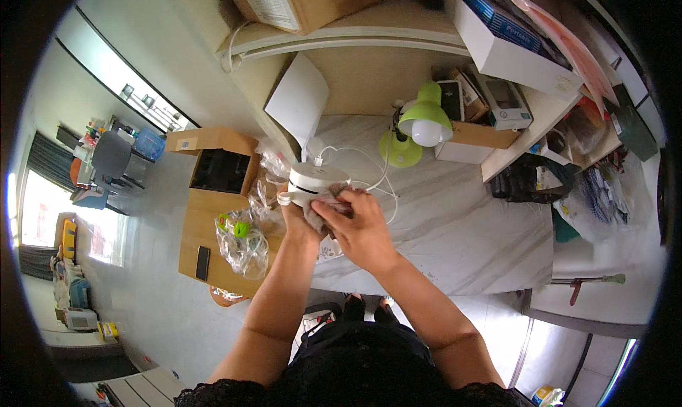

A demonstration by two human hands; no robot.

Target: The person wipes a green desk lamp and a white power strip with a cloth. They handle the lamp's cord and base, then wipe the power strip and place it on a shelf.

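Above the marbled desk, my left hand (301, 223) is wrapped round the lower part of a white round device (318, 175) with a dark band across its front. My right hand (361, 226) pinches a greyish-brown cloth (327, 206), which presses against the device's near side. Fingers and cloth hide much of the device's underside, so I cannot tell its exact kind. A thin white cable (395, 194) loops over the desktop to the right of it. Just behind stands a white panel on a narrow stem (297, 98).
A green desk lamp (426, 115) stands at the back of the marbled desk (462, 229). On the wooden table (195, 229) to the left lie clear plastic bags (244, 247), a phone (203, 263) and an open cardboard box (220, 145). Boxes fill the shelves at the right.
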